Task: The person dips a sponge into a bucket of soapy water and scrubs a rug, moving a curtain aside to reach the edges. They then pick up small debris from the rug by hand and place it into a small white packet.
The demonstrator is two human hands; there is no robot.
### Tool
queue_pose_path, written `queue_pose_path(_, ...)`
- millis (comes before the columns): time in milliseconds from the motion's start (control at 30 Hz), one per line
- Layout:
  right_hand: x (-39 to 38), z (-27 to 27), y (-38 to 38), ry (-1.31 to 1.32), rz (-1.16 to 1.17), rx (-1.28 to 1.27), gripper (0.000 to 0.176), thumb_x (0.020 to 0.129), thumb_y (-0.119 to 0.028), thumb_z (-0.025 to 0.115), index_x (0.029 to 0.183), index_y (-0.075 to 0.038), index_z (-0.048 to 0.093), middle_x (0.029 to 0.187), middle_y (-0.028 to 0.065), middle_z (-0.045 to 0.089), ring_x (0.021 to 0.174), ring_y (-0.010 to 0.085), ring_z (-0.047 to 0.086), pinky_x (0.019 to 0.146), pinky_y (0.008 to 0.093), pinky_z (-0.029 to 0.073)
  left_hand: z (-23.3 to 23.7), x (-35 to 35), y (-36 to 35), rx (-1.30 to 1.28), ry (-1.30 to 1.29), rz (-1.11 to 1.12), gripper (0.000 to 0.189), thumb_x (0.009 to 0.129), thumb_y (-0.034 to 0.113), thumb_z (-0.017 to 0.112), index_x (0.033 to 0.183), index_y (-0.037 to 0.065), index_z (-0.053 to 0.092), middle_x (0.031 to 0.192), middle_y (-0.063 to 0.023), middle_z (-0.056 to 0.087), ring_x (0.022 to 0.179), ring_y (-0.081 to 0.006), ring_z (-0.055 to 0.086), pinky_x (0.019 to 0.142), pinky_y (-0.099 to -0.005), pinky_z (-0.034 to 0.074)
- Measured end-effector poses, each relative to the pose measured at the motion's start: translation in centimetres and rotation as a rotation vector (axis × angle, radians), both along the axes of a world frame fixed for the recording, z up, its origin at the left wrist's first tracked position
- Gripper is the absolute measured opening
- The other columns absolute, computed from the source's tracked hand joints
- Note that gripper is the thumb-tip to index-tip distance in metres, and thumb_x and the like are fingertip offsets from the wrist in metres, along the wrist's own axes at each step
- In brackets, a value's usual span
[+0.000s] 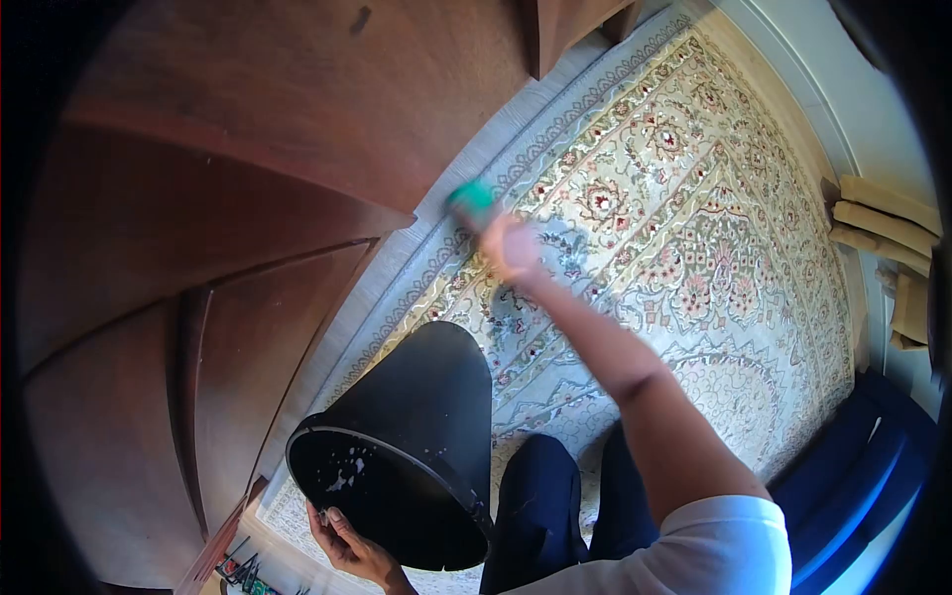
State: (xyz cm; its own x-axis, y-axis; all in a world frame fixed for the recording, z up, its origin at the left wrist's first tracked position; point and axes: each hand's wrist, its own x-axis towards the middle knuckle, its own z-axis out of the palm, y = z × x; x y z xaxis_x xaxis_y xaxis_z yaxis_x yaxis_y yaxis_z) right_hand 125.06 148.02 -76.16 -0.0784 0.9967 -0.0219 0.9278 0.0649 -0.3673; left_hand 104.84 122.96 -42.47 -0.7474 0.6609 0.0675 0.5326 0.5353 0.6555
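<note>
Patterned rug (694,248) beside dark wooden furniture (248,149): your right hand (511,248) closes around a green sponge (472,198), pressed at the rug's border. Your left hand (347,543) grips the black bucket (426,397) by its rim, steadying it tipped toward you.

1 view | head-worn | faces steeply down — close over rug (694,248)

Reaching right, gripping left.
Stretches right hand (511,248) far forward on a straight bare arm, fingers closed (blurred); holds left hand (349,543) low and close to the body, fingers curled.
</note>
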Motion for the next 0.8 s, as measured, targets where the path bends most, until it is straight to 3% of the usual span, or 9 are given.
queue_pose_path(33,-2.8,5.8,-2.0,-0.276,0.490,-0.074,0.033,0.085,-0.009,0.046,0.116,0.003,0.047,0.094,0.0194,0.055,0.076,0.0272,0.064,0.056,0.0371,0.056,0.0,-0.1,-0.2,-0.017,0.019,0.005,0.035,0.097,0.010,0.046,0.129,-0.003,0.045,0.124,-0.0186,0.051,0.112,-0.0200,0.051,0.099,-0.0308,0.041)
queue_pose_path(167,-2.7,9.2,-2.2,0.113,0.707,-0.183,0.042,0.086,-0.006,0.045,0.126,-0.017,0.050,0.103,0.0199,0.055,0.089,0.0295,0.063,0.065,0.0351,0.056,0.1,-0.4,-0.2,-0.047,0.015,-0.013,0.036,0.097,0.013,0.045,0.129,-0.004,0.045,0.125,-0.0189,0.051,0.113,-0.0202,0.050,0.099,-0.0313,0.041)
queue_pose_path(367,15.3,6.4,7.2,-0.085,-0.324,0.182,0.040,0.084,-0.010,0.050,0.120,-0.027,0.050,0.084,0.0131,0.059,0.058,0.0270,0.059,0.046,0.0397,0.047,-0.3,-2.2,-2.0,-0.092,0.013,-0.094,0.039,0.098,0.014,0.042,0.131,-0.008,0.040,0.125,-0.0217,0.049,0.117,-0.0218,0.049,0.101,-0.0311,0.040)
queue_pose_path(467,11.1,-0.1,4.9,-0.579,-0.220,0.452,0.010,0.088,-0.012,0.045,0.093,-0.007,0.052,0.074,0.0116,0.054,0.050,0.0177,0.052,0.040,0.0309,0.040,-0.4,-2.9,-2.4,-0.153,-0.068,-0.016,0.042,0.098,0.016,0.043,0.132,-0.010,0.037,0.128,-0.0247,0.046,0.120,-0.0227,0.047,0.103,-0.0313,0.038)
queue_pose_path(533,5.3,1.9,-2.9,-0.326,0.136,0.090,0.019,0.085,-0.011,0.043,0.098,-0.001,0.052,0.066,0.0077,0.050,0.055,0.0181,0.055,0.043,0.0292,0.044,-0.3,-2.3,-1.7,-0.190,-0.062,0.008,0.045,0.098,0.020,0.043,0.133,-0.009,0.036,0.131,-0.0253,0.044,0.122,-0.0247,0.046,0.105,-0.0326,0.035)
queue_pose_path(600,3.8,6.4,-10.3,-0.098,0.495,-0.011,0.058,0.086,-0.010,0.041,0.140,-0.027,0.033,0.090,0.0122,0.051,0.072,0.0233,0.058,0.061,0.0347,0.053,-0.1,-1.2,-0.9,-0.259,0.011,0.046,0.048,0.098,0.023,0.043,0.133,-0.009,0.036,0.132,-0.0251,0.043,0.122,-0.0265,0.045,0.105,-0.0331,0.035)
queue_pose_path(667,8.0,6.9,-11.4,0.049,0.660,-0.134,0.057,0.092,-0.010,0.035,0.140,-0.040,0.029,0.105,0.0110,0.048,0.083,0.0274,0.056,0.074,0.0424,0.052,-0.4,-0.4,0.2,-0.321,0.157,0.173,0.050,0.099,0.031,0.040,0.130,-0.009,0.041,0.127,-0.0251,0.049,0.117,-0.0312,0.049,0.103,-0.0344,0.036)
queue_pose_path(767,18.0,2.9,-2.7,0.101,0.291,-0.174,0.039,0.089,-0.015,0.046,0.124,-0.030,0.049,0.099,0.0126,0.055,0.074,0.0241,0.058,0.056,0.0349,0.051,0.8,-1.8,-0.2,-0.488,0.264,-0.218,0.040,0.094,0.019,0.049,0.122,-0.009,0.045,0.117,-0.0258,0.054,0.098,-0.0374,0.058,0.084,-0.0436,0.050)
queue_pose_path(800,24.6,2.0,-0.9,-0.444,0.016,-0.141,0.038,0.087,-0.017,0.049,0.123,-0.029,0.051,0.092,0.0133,0.058,0.069,0.0273,0.061,0.050,0.0363,0.050,-1.9,-6.2,-4.6,-0.545,0.646,-0.489,0.039,0.096,0.021,0.044,0.124,-0.007,0.044,0.118,-0.0251,0.052,0.102,-0.0369,0.057,0.086,-0.0455,0.050)
